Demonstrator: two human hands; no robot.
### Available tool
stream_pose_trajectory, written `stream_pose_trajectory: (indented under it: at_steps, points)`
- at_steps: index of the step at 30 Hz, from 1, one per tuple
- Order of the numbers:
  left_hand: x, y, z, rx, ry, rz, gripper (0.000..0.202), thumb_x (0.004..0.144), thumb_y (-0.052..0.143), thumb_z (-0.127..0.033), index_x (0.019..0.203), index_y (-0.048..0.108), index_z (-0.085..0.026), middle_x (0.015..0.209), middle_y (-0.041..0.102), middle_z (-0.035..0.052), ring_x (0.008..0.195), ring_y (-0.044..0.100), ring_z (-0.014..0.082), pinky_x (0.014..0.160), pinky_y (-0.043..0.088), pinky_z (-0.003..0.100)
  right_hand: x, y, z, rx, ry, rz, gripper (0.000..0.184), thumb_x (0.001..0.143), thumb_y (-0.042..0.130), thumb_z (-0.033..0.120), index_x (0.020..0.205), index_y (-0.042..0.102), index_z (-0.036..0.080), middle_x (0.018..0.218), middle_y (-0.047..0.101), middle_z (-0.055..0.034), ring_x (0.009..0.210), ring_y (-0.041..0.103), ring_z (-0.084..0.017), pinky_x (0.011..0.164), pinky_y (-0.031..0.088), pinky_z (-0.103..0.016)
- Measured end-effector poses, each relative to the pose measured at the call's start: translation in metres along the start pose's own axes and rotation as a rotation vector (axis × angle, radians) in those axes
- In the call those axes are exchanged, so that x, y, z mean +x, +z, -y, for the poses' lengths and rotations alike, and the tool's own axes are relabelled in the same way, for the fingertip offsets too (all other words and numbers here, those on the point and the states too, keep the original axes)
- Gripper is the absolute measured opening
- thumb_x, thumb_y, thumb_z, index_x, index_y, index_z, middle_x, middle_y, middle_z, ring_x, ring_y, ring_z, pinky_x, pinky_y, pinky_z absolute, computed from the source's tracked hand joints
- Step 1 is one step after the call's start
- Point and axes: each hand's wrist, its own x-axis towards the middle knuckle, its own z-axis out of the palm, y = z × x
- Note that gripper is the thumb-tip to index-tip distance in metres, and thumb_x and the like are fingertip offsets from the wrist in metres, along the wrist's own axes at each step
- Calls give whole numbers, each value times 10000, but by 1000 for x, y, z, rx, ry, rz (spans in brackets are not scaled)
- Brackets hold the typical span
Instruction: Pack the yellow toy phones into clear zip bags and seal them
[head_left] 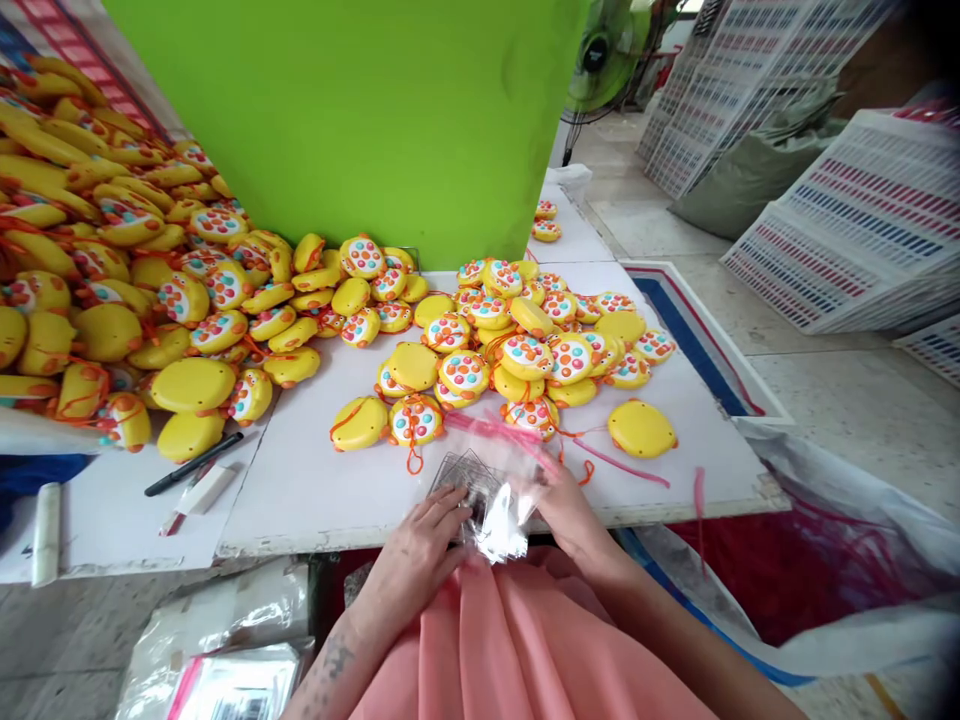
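Note:
At the table's front edge, my left hand (429, 540) grips the left side of a clear plastic bag (501, 520), its fingers lying over the film. My right hand (571, 508) is closed on the bag's right edge, with its fingertips partly hidden. Through the film shows a printed dark line pattern, and the lower part shines with glare. Pink plastic strips (626, 468) lie by the bag's upper edge. Just beyond are yellow animal-shaped toys (416, 420) with coloured dots and orange cords. One toy (643, 428) lies plain side up to the right.
A large heap of the same toys (112, 200) fills the left side. A green board (360, 120) stands behind. A black pen (193, 464) and a white marker (208, 490) lie at left. White crates (855, 220) and a fan (600, 60) stand beyond the table.

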Motion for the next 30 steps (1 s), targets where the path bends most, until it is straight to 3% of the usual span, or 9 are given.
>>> stream_pose_trajectory:
  at_steps: [4, 12, 19, 23, 27, 30]
  points:
    - [-1, 13, 5, -27, -34, 39, 412, 822, 679, -302, 1206, 595, -178, 1275, 625, 119, 1224, 544, 297, 967, 507, 487, 1, 0, -1, 13, 25, -12, 443, 704, 732, 332, 1110, 588, 229, 829, 690, -12, 686, 639, -187, 560, 508, -267]
    - [4, 0, 15, -134, -3, 30, 346, 873, 596, -359, 1178, 628, -200, 1178, 690, 88, 1137, 617, 249, 945, 521, 417, -3, -2, 5, 61, 71, 0, 448, 687, 757, 373, 1077, 570, 257, 971, 693, -27, 829, 664, -229, 636, 552, -317]
    - [0, 5, 24, -224, 12, -55, 343, 906, 549, -369, 1196, 611, -198, 1135, 707, 89, 1106, 636, 229, 935, 531, 387, -4, -4, 5, 91, 96, 39, 435, 740, 713, 478, 1094, 556, 279, 1016, 685, -22, 794, 665, -226, 595, 563, -336]
    - [-4, 7, 25, -255, -107, -73, 298, 966, 455, -268, 1234, 572, -211, 1147, 693, 72, 1063, 647, 185, 920, 532, 333, -6, -6, 5, 91, 93, 41, 383, 776, 669, 507, 1067, 570, 279, 992, 680, -17, 777, 660, -217, 585, 561, -334]
    - [-4, 5, 21, -263, -192, -103, 280, 975, 418, -207, 1216, 560, -199, 1091, 701, 59, 986, 663, 158, 882, 537, 293, -7, -10, 5, 104, 78, 102, 327, 770, 688, 370, 1065, 581, 280, 977, 683, -3, 841, 657, -210, 644, 550, -309]
    - [-2, 4, 16, -252, -162, -106, 264, 965, 440, -201, 1204, 554, -194, 1105, 692, 62, 1013, 648, 163, 899, 523, 302, -6, -10, 7, 73, 29, 177, 456, 703, 697, 206, 1133, 567, 281, 1013, 690, -1, 911, 650, -208, 737, 533, -300]
